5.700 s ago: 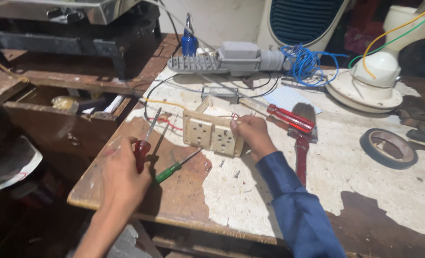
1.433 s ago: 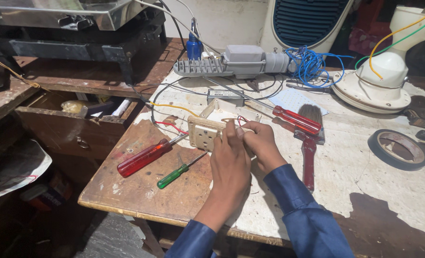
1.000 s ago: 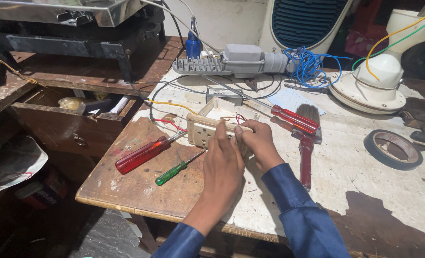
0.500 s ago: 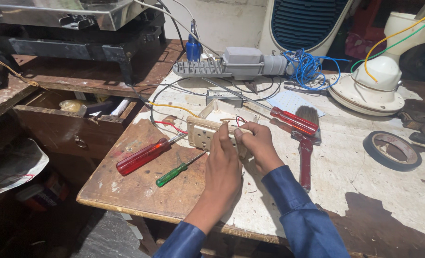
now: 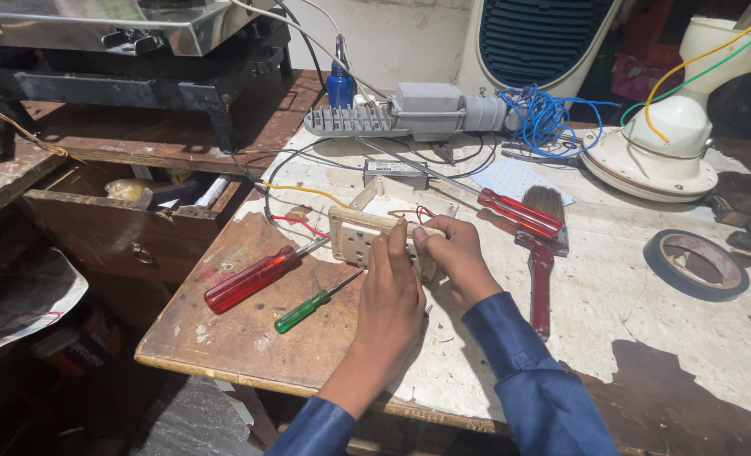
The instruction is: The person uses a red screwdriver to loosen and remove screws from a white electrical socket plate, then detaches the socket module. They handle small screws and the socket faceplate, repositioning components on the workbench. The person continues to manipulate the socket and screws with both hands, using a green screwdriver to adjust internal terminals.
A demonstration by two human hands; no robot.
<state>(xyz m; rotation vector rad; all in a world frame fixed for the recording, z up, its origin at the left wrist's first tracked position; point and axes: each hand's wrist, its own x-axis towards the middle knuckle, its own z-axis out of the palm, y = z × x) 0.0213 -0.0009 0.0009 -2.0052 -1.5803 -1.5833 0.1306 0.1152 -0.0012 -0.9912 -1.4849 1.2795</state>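
Observation:
Both my hands rest on a cream socket plate lying on the worn wooden table. My left hand covers its right part with fingers pressed on it. My right hand grips the plate's right end from behind. Red and yellow wires run out of the plate to the left. A large red-handled screwdriver and a small green-handled screwdriver lie just left of my left hand.
A second red-handled screwdriver and a red paintbrush lie right of my hands. A roll of tape sits far right. A grey lamp housing, blue wire bundle and white fixture stand behind. An open drawer is at left.
My left hand let go of the large red screwdriver, which now lies on the table, and moved right onto the socket plate. In the last second both hands barely shifted.

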